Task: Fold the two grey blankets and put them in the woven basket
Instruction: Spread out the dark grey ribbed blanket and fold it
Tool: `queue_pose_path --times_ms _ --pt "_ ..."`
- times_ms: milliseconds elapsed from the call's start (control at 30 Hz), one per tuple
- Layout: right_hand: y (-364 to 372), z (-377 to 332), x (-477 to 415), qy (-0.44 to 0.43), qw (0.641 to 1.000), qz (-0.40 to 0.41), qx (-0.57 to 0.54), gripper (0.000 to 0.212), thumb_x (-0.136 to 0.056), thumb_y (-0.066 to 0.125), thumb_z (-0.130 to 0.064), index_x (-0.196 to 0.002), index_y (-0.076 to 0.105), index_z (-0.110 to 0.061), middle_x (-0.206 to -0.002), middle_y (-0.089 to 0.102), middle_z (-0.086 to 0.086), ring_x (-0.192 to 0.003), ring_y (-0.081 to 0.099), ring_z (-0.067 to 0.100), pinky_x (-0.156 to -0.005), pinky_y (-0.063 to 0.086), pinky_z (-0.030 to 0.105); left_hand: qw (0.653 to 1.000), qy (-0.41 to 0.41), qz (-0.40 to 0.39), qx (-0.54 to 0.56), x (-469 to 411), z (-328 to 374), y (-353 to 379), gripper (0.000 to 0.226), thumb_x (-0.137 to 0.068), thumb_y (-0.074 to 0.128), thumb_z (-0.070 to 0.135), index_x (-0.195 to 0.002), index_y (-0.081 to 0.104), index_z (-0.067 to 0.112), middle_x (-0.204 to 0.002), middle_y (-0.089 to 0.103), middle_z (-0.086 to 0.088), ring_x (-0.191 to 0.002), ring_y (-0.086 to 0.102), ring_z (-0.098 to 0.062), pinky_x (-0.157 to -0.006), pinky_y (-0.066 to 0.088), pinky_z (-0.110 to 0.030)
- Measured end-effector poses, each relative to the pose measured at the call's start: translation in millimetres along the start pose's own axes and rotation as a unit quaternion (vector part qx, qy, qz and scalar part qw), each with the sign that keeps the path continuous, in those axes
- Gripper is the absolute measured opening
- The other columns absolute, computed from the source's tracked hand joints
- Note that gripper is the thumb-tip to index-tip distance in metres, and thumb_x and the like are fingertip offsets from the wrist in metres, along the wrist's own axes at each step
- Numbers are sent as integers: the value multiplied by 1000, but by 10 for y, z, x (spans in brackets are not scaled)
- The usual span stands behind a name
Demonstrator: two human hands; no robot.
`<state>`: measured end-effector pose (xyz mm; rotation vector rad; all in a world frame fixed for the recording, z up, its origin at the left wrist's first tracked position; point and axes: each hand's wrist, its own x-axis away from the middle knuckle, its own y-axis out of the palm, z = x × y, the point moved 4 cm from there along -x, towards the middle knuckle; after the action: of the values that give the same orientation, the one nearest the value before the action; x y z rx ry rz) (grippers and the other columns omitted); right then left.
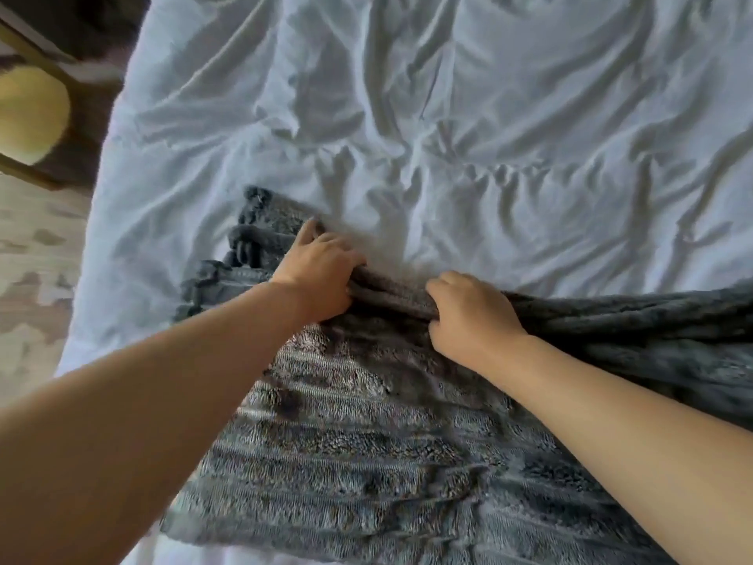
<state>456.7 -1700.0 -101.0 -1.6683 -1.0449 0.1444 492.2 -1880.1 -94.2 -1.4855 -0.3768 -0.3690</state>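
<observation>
head view: a ribbed grey blanket [366, 434] is seen spread over the near part of the bed [448, 116], reaching from the bottom of the frame up to the two hands. its far edge is bunched into a thick roll between the hands. the left hand [322, 271] is closed over the left end of that roll, fingers curled down into the pile, with the thumb side towards the white sheet. the right hand [468, 311] is clenched on the right end of the same roll, knuckles up. the two hands are set near each other, not touching, with a short stretch of rolled fabric between them. both forearms are bare and enter from the bottom corners.

a darker grey blanket [652, 332] is seen lying in loose folds at the right, running off the right edge; where it ends and the ribbed one begins cannot be told. a tasselled or crumpled corner of grey fabric [252, 222] lies just left of the left hand. the sheet beyond is white and heavily creased. at far left, patterned floor [32, 279] and a blurred yellow round object [28, 116] are noted.
</observation>
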Motion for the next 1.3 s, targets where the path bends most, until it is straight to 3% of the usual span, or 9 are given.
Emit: queue_pose_path --times_ms 167,333,400,467,567,667,900,1067,1300 --pt "47 -352 -445 -20 999 0 -26 18 -87 56 -19 -103 50 -13 -85 44 -2 -80 50 24 -60 33 30 998 -23 -29 -48 -61 -749 -38 28 -82 56 35 -106 65 25 -108 65 2 -107 57 -22 -102 31 -38" --pt "-41 -875 -706 -62 998 8 -12 30 -83 67 -18 -109 53 -10 -90 47 1 -83 53 26 -60 35 30 996 53 30 -62 250 -889 -212 15 -80 56 44 -83 60 30 -87 65 8 -104 61 -13 -114 -17 -36" --pt "-146 -974 -653 -56 998 33 -5 39 -83 68 -18 -118 53 -11 -105 54 5 -88 55 26 -61 39 31 998 60 6 -26 437 -919 -301 9 -84 57 31 -92 56 28 -87 64 6 -97 63 -18 -115 16 -40" --pt "-207 -1054 -506 -55 997 48 16 37 -82 68 -21 -116 55 -12 -108 55 5 -90 57 28 -63 46 32 999 46 -16 -1 658 -899 -360 23 -84 57 17 -105 52 25 -92 55 5 -90 62 -22 -87 48 -43" --pt "-110 -1099 -235 -67 995 18 71 35 -81 63 -9 -115 53 -12 -104 51 6 -84 55 28 -58 43 33 999 20 -28 -3 948 -759 -335 43 -83 61 7 -118 43 25 -110 46 0 -90 61 -22 -70 56 -40" --pt "21 -871 -32 -4 990 -18 139 43 -79 57 1 -118 48 -14 -109 48 6 -82 46 23 -53 30 29 999 -45 -21 -15 1178 -596 -177 55 -82 60 1 -127 38 22 -122 40 -7 -96 62 -26 -72 56 -37" --pt "-187 82 618 217 942 -3 257 27 -82 55 -7 -108 56 -16 -106 59 6 -93 59 28 -71 47 33 986 -164 -24 17 1577 -331 289 70 -81 62 3 -137 25 23 -121 43 -8 -107 56 -27 -69 50 -36" --pt "-693 718 1426 354 896 39 265 11 -82 56 -10 -80 64 -18 -86 64 5 -86 56 28 -79 40 33 983 -182 8 14 1551 -459 124 51 -87 53 2 -132 38 19 -125 46 -11 -110 58 -32 -77 52 -42" --pt "-607 556 1785 309 944 54 98 20 -84 53 -5 -81 64 -21 -94 60 2 -75 52 23 -61 43 30 988 -125 60 67 1450 -402 -165 39 -77 57 25 -116 56 18 -107 56 -8 -96 57 -28 -85 49 -40"
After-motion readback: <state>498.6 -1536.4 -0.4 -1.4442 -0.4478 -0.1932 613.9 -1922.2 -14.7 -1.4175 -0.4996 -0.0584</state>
